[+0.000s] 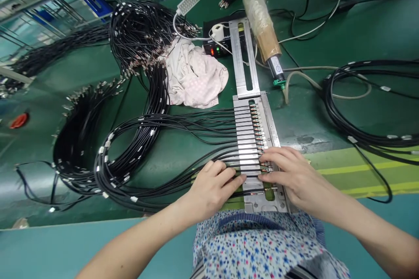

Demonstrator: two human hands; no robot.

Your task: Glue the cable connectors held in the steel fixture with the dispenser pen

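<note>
Many black cables [157,192] lie crosswise on the metal fixture [253,206], right of centre, whose long axis runs up the frame. Their tips [257,126] are nearer the right hand [296,178], fingers parted there; the left hand [209,189] half-curls at cables beside the fixture. Whether either grips, I cannot tell.

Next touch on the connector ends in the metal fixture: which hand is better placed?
Likely the right hand: its fingers are closer to the connector ends on the metal fixture. The left hand is farther back, over the black cables.
</note>
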